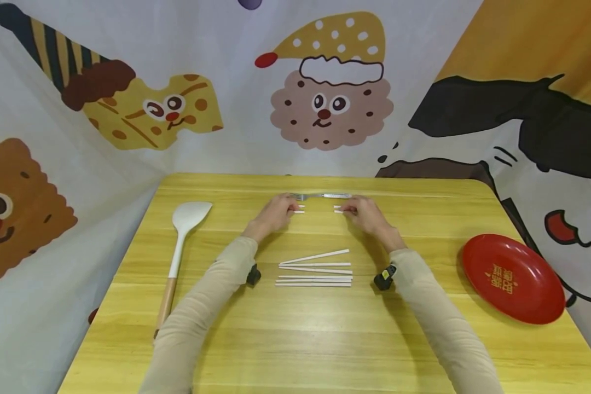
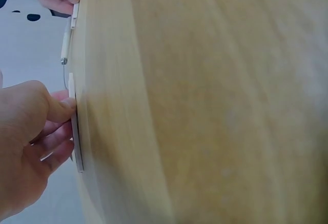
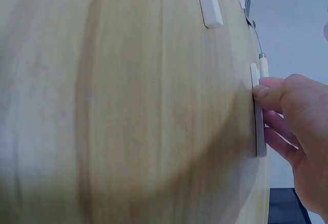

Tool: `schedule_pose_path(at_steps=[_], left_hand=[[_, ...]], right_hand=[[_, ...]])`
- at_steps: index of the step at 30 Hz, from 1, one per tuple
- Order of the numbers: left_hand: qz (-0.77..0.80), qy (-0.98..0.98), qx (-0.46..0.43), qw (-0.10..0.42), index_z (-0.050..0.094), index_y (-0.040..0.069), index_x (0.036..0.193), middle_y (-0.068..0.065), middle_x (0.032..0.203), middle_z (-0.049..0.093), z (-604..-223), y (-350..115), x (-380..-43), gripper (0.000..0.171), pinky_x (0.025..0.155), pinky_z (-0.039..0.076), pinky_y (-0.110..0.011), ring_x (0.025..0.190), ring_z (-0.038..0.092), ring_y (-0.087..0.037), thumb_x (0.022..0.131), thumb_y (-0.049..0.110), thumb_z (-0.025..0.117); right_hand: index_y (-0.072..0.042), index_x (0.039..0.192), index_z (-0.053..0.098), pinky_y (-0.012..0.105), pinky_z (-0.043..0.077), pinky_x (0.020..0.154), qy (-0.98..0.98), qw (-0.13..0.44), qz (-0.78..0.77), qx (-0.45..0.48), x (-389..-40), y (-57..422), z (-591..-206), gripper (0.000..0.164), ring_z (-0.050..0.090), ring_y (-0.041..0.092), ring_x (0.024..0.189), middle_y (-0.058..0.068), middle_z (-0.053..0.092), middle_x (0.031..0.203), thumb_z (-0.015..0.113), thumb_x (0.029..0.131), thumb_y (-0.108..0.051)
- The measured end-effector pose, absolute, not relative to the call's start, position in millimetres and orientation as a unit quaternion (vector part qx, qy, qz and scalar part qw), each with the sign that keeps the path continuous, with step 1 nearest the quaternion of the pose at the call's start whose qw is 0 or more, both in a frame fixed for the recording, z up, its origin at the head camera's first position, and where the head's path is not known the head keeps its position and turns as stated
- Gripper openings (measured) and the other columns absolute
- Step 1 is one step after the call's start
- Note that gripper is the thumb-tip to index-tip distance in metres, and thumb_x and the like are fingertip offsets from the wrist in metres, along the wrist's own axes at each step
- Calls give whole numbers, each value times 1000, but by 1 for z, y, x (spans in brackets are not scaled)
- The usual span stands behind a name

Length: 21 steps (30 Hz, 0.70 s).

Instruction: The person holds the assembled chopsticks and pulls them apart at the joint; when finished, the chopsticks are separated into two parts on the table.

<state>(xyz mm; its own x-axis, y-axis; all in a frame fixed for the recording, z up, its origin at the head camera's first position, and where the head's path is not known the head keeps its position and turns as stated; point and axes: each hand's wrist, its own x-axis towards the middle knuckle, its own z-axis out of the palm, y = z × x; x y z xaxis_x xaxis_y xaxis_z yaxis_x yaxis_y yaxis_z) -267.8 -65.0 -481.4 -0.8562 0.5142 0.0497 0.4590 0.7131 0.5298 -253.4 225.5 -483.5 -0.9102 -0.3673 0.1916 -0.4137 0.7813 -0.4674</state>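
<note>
Near the far edge of the table, my left hand (image 1: 278, 212) pinches a short white stick (image 2: 76, 126) between thumb and fingers. Two pale tips stick out from that hand toward the right in the head view. Facing it, my right hand (image 1: 363, 213) pinches another short white stick (image 3: 258, 116), with two pale tips pointing left. A gap separates the two pairs of tips. Just behind both hands lies a fork (image 1: 325, 195) with a pale handle, its ends close to the fingers. Several white chopsticks (image 1: 315, 277) lie sideways on the table between the forearms.
A white spatula (image 1: 191, 216) with a wooden handle lies at the left, its lower end beside my left sleeve. An oval red plate (image 1: 537, 284) with gold characters sits at the right edge of the wooden table (image 1: 285, 339). Behind hangs a cartoon-printed cloth (image 1: 246, 126).
</note>
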Motion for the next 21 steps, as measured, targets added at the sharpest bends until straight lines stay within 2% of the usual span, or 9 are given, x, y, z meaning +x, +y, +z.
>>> schedule_pose_path(at_steps=[12,21], left_hand=[[281,922,262,42,73,7,111,-7,115,66,-484,-67,-268,18,91,55,-32,105,62,-20,101,4,58],[294,916,273,24,73,4,112,-9,116,66,-470,-68,-256,17,90,56,-33,103,63,-22,99,4,61]], right_hand=[[-3,101,77,41,59,79,-939,62,255,220,-251,223,-477,12,67,26,87,12,71,95,72,91,0],[-3,102,76,41,59,78,-929,84,254,256,-235,219,-458,12,67,26,86,12,71,94,74,90,-4]])
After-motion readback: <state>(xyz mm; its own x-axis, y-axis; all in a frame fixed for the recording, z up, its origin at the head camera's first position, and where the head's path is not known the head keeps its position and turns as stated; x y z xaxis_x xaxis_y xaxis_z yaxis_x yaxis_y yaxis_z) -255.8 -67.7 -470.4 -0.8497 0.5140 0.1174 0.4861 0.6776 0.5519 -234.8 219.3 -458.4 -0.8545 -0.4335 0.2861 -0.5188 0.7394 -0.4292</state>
